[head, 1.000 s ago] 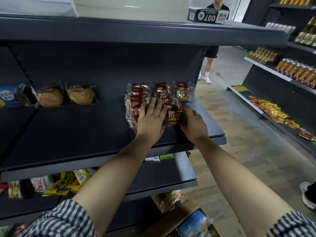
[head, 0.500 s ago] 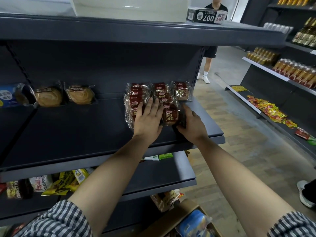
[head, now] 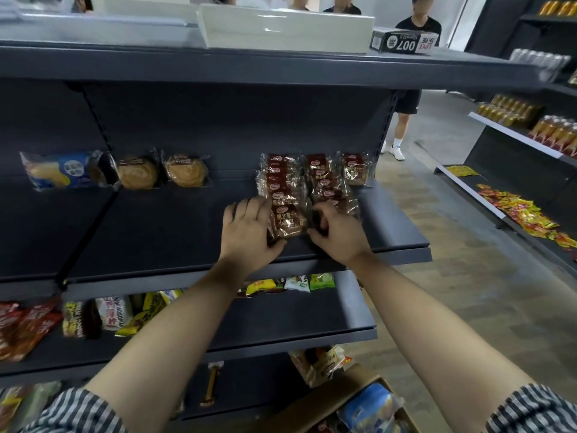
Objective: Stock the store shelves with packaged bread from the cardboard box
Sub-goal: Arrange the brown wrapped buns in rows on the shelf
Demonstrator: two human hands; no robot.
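Brown-wrapped bread packets (head: 278,179) lie in rows on the dark middle shelf (head: 175,242), with a second row (head: 327,182) and a single packet (head: 356,170) to the right. The front packet (head: 288,221) sits near the shelf's front edge. My left hand (head: 249,229) grips its left side, thumb at its front corner. My right hand (head: 338,234) has its fingers curled against the packet's right edge. The cardboard box (head: 315,404) is at the bottom, holding a blue bread bag (head: 368,407).
Two round bread packets (head: 137,173) (head: 187,171) and a blue bag (head: 62,173) lean on the shelf's back wall at left. Snack packs fill the lower shelf (head: 106,317). A person (head: 406,98) stands past the shelf's end; another shelving unit (head: 515,189) lines the aisle's right.
My left hand has slid off the top of the packets to the left side of the front packet. My right hand stays at its right edge, fingers curled more tightly.
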